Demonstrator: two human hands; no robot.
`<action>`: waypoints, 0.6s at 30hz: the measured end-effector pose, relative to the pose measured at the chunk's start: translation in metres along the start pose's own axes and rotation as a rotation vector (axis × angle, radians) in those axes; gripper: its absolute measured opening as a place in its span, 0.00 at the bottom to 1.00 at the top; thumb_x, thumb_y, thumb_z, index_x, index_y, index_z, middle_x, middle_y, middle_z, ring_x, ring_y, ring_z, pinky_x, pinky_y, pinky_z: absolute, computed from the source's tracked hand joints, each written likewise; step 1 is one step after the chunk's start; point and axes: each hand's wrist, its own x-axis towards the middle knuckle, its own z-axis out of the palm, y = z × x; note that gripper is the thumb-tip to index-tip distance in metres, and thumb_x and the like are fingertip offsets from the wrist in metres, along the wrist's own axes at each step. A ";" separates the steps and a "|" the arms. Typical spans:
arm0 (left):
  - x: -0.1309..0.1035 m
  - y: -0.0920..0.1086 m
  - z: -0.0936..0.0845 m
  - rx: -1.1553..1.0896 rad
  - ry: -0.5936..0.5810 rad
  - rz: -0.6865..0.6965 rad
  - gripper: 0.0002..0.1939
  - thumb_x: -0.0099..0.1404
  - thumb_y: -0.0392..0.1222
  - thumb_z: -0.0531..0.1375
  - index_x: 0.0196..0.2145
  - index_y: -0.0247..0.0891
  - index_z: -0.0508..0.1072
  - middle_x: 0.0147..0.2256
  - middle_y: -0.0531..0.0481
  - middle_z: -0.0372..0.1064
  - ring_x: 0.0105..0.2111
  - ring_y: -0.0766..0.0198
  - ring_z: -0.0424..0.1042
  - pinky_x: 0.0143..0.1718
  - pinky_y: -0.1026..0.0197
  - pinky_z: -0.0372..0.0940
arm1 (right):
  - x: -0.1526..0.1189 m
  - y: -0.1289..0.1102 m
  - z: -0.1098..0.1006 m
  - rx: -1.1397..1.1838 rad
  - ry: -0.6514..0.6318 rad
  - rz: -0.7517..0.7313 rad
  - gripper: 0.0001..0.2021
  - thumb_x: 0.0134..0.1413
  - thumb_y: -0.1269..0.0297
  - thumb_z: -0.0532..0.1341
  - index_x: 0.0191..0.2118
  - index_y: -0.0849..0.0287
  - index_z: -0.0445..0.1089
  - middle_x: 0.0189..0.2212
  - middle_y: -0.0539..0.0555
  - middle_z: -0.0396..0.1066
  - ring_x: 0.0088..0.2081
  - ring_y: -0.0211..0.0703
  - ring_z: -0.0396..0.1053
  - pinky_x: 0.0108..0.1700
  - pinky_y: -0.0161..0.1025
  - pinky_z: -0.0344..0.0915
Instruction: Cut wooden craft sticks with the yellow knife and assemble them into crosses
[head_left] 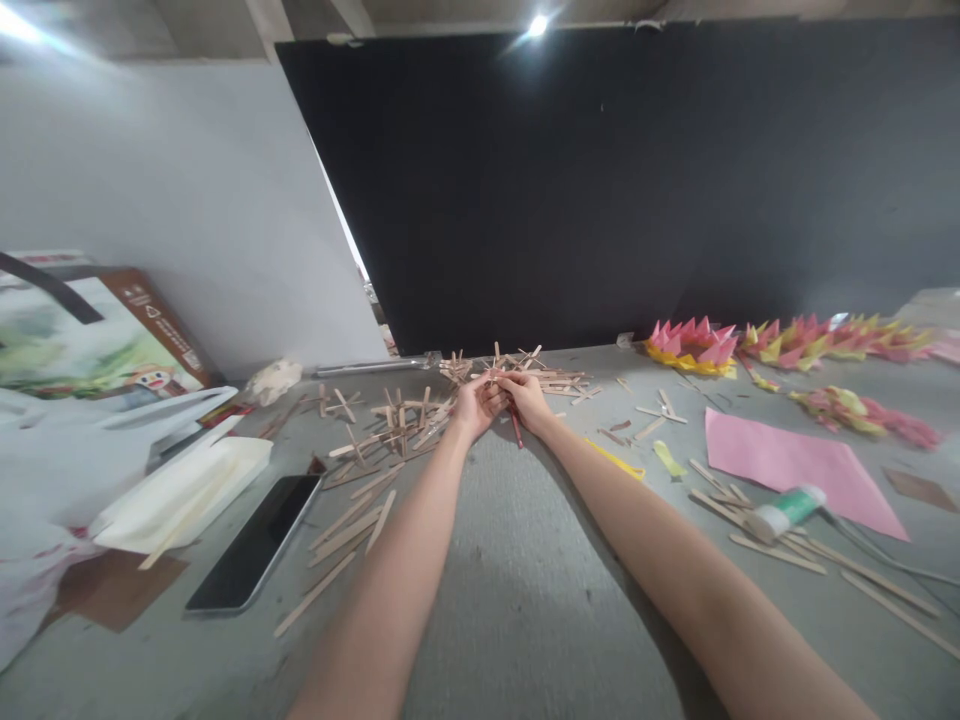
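Note:
Both arms reach forward over the grey table, and the hands meet near its back. My left hand (pixel 478 403) is closed, its fingertips together against the right. Thin wooden sticks show at its fingertips, but what it grips is too small to make out. My right hand (pixel 527 397) is pinched shut, with a thin reddish-brown stick (pixel 517 428) hanging down from under it. Just behind the hands lies a pile of wooden craft sticks (pixel 559 380), partly hidden by them. Crossed stick pieces (pixel 401 415) stand to the left of my left hand.
Left are a black-screened phone (pixel 255 542), loose sticks (pixel 345 540), a pale tray (pixel 191 490) and a plastic bag (pixel 97 430). Right are pink-and-yellow folded paper shapes (pixel 690 348), a pink sheet (pixel 795 465), a green-and-white tube (pixel 787 513) and more sticks. A dark panel (pixel 600 180) rises behind.

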 end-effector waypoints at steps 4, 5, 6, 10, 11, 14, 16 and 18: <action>-0.002 0.001 0.003 0.012 0.028 -0.004 0.06 0.68 0.38 0.62 0.39 0.33 0.78 0.19 0.53 0.67 0.16 0.67 0.67 0.21 0.65 0.68 | 0.000 0.000 0.001 -0.003 0.004 -0.004 0.18 0.38 0.53 0.76 0.31 0.61 0.76 0.23 0.48 0.73 0.22 0.33 0.64 0.25 0.31 0.58; -0.003 0.001 0.004 0.015 0.034 -0.006 0.06 0.68 0.38 0.62 0.39 0.33 0.78 0.20 0.52 0.68 0.16 0.66 0.68 0.21 0.65 0.68 | 0.000 0.000 0.001 -0.006 0.005 -0.006 0.18 0.38 0.53 0.76 0.31 0.61 0.76 0.24 0.49 0.73 0.23 0.33 0.64 0.25 0.32 0.59; -0.004 0.001 0.004 0.017 0.039 -0.008 0.06 0.68 0.38 0.62 0.39 0.33 0.78 0.20 0.52 0.68 0.16 0.66 0.68 0.21 0.65 0.68 | -0.001 -0.001 0.001 -0.009 0.004 -0.007 0.19 0.38 0.52 0.76 0.31 0.61 0.76 0.24 0.49 0.73 0.23 0.33 0.65 0.25 0.32 0.59; -0.003 0.001 0.006 0.015 0.040 -0.005 0.06 0.70 0.38 0.62 0.37 0.34 0.77 0.18 0.54 0.64 0.14 0.68 0.65 0.19 0.67 0.65 | -0.003 -0.002 0.001 -0.022 -0.007 -0.008 0.20 0.38 0.51 0.77 0.31 0.61 0.77 0.25 0.51 0.75 0.25 0.36 0.68 0.27 0.33 0.63; -0.003 0.001 0.006 0.014 0.038 -0.002 0.06 0.70 0.38 0.61 0.37 0.34 0.77 0.17 0.55 0.64 0.14 0.68 0.64 0.18 0.67 0.64 | -0.003 -0.002 0.001 -0.024 -0.009 -0.007 0.20 0.38 0.51 0.77 0.31 0.61 0.77 0.25 0.51 0.75 0.25 0.36 0.68 0.28 0.33 0.63; -0.001 -0.001 0.005 0.015 0.032 0.003 0.06 0.71 0.38 0.61 0.36 0.34 0.76 0.16 0.56 0.61 0.13 0.69 0.62 0.18 0.67 0.63 | -0.002 -0.001 0.000 -0.030 -0.010 -0.004 0.19 0.38 0.51 0.77 0.31 0.61 0.77 0.24 0.51 0.75 0.25 0.35 0.68 0.27 0.32 0.63; 0.000 -0.001 0.004 0.019 0.025 0.009 0.06 0.70 0.39 0.62 0.37 0.34 0.76 0.15 0.58 0.58 0.12 0.70 0.59 0.18 0.67 0.62 | 0.000 0.000 -0.001 -0.034 -0.011 0.000 0.19 0.38 0.51 0.77 0.31 0.61 0.77 0.24 0.50 0.75 0.24 0.35 0.68 0.27 0.32 0.62; 0.001 -0.002 0.004 0.025 0.018 0.021 0.05 0.69 0.39 0.63 0.38 0.35 0.76 0.16 0.59 0.58 0.12 0.70 0.58 0.17 0.67 0.61 | 0.001 0.001 -0.002 -0.036 -0.016 0.005 0.19 0.38 0.52 0.77 0.31 0.62 0.77 0.23 0.50 0.75 0.24 0.35 0.68 0.27 0.31 0.62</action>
